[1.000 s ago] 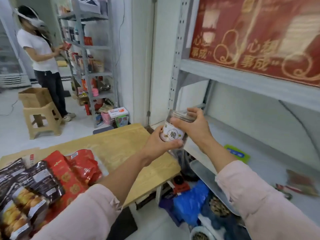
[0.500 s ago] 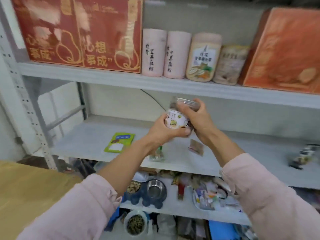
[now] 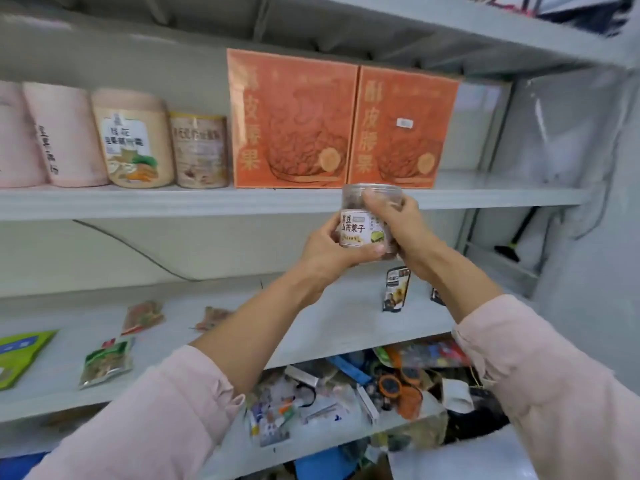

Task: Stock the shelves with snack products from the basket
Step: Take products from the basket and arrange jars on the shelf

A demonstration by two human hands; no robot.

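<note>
A clear plastic snack jar (image 3: 356, 226) with a white label is held up in front of the edge of the upper shelf (image 3: 173, 204). My left hand (image 3: 329, 254) grips it from below and the left, thumb across its base. My right hand (image 3: 398, 226) grips its right side, fingers curled over the lid. Just behind the jar stand two orange boxes (image 3: 343, 123). Bare shelf (image 3: 502, 188) lies to the right of those boxes. The basket is out of view.
Pink and beige canisters (image 3: 131, 140) line the upper shelf at left. The middle shelf (image 3: 311, 327) holds several scattered snack packets, a green pack (image 3: 20, 355) and a small dark pouch (image 3: 394, 289). The lower shelf (image 3: 346, 393) is cluttered with mixed items.
My view has swung right from the wooden table to the shelving. Both hands have carried the jar rightward and up, from the middle shelf level to the upper shelf edge by the orange boxes.
</note>
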